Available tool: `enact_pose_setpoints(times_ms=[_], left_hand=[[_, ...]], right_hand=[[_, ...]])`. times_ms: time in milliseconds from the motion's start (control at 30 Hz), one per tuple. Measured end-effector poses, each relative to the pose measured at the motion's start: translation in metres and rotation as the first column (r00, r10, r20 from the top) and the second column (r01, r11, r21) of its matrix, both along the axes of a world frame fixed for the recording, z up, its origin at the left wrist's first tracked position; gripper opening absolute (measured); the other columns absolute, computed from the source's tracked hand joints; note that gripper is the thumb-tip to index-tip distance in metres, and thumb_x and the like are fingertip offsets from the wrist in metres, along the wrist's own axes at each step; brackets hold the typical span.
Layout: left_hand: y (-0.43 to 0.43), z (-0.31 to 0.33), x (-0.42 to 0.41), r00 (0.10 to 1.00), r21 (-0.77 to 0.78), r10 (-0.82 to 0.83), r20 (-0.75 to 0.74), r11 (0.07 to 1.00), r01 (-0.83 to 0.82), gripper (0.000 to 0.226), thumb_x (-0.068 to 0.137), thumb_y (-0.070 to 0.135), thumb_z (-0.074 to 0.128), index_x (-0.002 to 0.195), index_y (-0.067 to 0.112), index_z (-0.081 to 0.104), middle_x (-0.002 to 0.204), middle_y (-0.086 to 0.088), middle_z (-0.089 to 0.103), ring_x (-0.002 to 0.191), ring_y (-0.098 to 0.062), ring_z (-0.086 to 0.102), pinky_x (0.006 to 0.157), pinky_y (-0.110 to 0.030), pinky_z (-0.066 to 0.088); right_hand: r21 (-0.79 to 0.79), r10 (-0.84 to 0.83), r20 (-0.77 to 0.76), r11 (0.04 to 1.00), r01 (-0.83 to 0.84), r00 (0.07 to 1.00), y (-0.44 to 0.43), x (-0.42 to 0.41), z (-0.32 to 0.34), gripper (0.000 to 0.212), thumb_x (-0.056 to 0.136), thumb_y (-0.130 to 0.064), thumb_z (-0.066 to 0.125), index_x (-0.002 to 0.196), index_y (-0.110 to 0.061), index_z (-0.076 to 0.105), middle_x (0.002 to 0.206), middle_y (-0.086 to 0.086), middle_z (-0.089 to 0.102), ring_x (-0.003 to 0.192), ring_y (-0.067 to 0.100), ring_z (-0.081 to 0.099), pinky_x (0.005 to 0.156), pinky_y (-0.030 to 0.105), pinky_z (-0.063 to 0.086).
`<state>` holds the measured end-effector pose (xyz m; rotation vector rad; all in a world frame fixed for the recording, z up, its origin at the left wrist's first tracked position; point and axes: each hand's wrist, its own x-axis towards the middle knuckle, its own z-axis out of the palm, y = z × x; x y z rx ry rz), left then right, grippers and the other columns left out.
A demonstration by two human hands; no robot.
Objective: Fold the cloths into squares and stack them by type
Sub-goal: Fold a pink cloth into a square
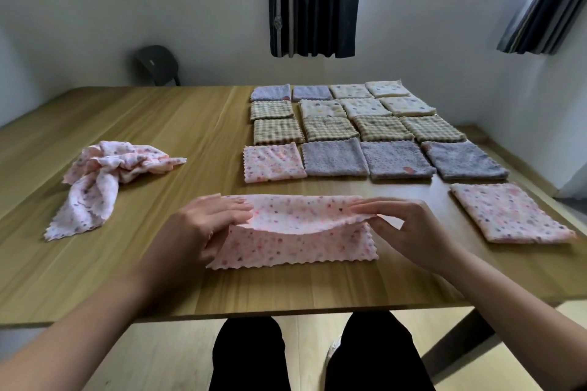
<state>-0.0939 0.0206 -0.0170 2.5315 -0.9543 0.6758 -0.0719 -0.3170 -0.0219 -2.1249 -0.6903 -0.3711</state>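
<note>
Pink dotted cloth [292, 232] — between both hands, half-folded; left hand [203, 219] and right hand [400, 228] pinch its upper layer's corners, likely to align the edges. Crumpled pink cloth [104, 174] — beyond the left hand, apparently awaiting folding.

No legible text, labels, brands or numbers anywhere in view; cloth patterns are dots and checks only, no lettering.

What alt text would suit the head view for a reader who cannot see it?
A person's left hand and right hand hold up the top layer of a half-folded pink dotted cloth on a wooden table. Behind it folded squares lie in rows, a folded pink square to its right, crumpled pink cloths to its left.
</note>
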Motion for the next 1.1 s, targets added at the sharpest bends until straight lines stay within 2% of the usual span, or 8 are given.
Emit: enact_pose_setpoints(times_ms=[133,367,500,567,667,767,900,1100], left_hand=[[0.002,-0.005,-0.013,0.997,0.064,-0.066,0.027,0.996,0.064,0.04,0.1,0.026,0.034,0.104,0.014,0.073,0.115,0.005,0.068,0.113,-0.008,0.06,0.1,-0.035,0.043],[0.013,-0.006,-0.02,0.989,0.214,-0.07,-0.13,0.972,0.097,0.034,0.082,0.021,0.05,0.107,0.021,0.072,0.119,0.008,0.067,0.111,-0.007,0.061,0.102,-0.028,0.039],[0.01,0.008,-0.026,0.981,-0.054,-0.054,-0.187,0.998,0.044,0.037,0.086,0.022,0.044,0.113,0.016,0.068,0.119,0.007,0.066,0.115,-0.005,0.058,0.098,-0.024,0.042],[-0.005,0.011,-0.015,0.983,-0.068,-0.001,-0.186,0.998,-0.012,0.043,0.091,0.028,0.038,0.123,0.014,0.063,0.131,0.003,0.059,0.127,-0.007,0.049,0.104,-0.024,0.038],[-0.034,0.005,0.004,0.931,0.153,0.155,-0.33,0.982,-0.109,0.072,0.087,0.053,0.013,0.149,0.018,0.027,0.156,0.006,0.015,0.144,-0.004,0.009,0.118,-0.025,0.01],[-0.047,-0.01,0.01,0.859,0.37,0.306,-0.409,0.917,-0.15,0.098,0.068,0.077,-0.014,0.151,0.024,-0.008,0.149,0.011,-0.023,0.141,-0.004,-0.019,0.113,-0.024,-0.014],[-0.04,-0.018,-0.002,0.813,0.449,0.401,-0.422,0.872,-0.197,0.117,0.047,0.085,-0.033,0.148,0.028,-0.018,0.148,0.009,-0.031,0.138,-0.006,-0.027,0.116,-0.032,-0.016],[-0.034,-0.017,-0.014,0.774,0.476,0.503,-0.386,0.827,-0.299,0.113,0.055,0.082,-0.027,0.151,0.025,-0.01,0.159,0.0,-0.014,0.146,-0.013,-0.013,0.116,-0.032,-0.01]], right_hand=[[-0.134,0.064,0.075,0.989,-0.053,0.995,-0.006,-0.007,-0.004,0.026,0.083,-0.019,0.059,0.103,-0.019,0.075,0.108,-0.01,0.07,0.106,-0.002,0.063,0.092,0.018,0.049],[-0.406,0.143,0.037,0.906,-0.116,0.989,-0.015,-0.01,-0.005,0.036,0.079,-0.017,0.052,0.107,-0.026,0.074,0.116,-0.012,0.067,0.117,-0.003,0.055,0.105,0.032,0.042],[-0.303,0.05,0.038,0.952,-0.036,0.998,-0.015,-0.006,0.007,0.052,0.078,-0.003,0.037,0.118,-0.02,0.067,0.125,-0.006,0.062,0.125,0.001,0.05,0.109,0.031,0.037],[-0.282,0.023,0.04,0.959,-0.011,0.999,0.004,-0.002,0.016,0.049,0.084,-0.001,0.04,0.125,-0.015,0.062,0.132,-0.004,0.057,0.13,0.003,0.044,0.11,0.027,0.034],[-0.404,0.054,-0.137,0.909,-0.105,0.989,0.053,-0.002,0.019,0.046,0.101,-0.017,0.039,0.146,-0.013,0.035,0.153,-0.001,0.028,0.143,0.008,0.018,0.118,0.025,0.011],[-0.66,0.009,-0.254,0.729,-0.18,0.967,0.081,0.0,0.003,0.062,0.1,-0.05,0.02,0.153,-0.022,0.004,0.16,-0.002,-0.005,0.146,0.013,-0.011,0.117,0.032,-0.01],[-0.753,-0.045,-0.178,0.649,-0.106,0.983,0.072,0.009,-0.007,0.085,0.074,-0.072,-0.007,0.151,-0.036,-0.002,0.158,-0.009,-0.012,0.144,0.014,-0.019,0.118,0.042,-0.011],[-0.77,-0.062,-0.201,0.627,-0.119,0.978,0.049,0.021,-0.005,0.074,0.086,-0.072,0.002,0.151,-0.037,-0.003,0.158,-0.01,-0.014,0.143,0.012,-0.022,0.118,0.044,-0.011]])
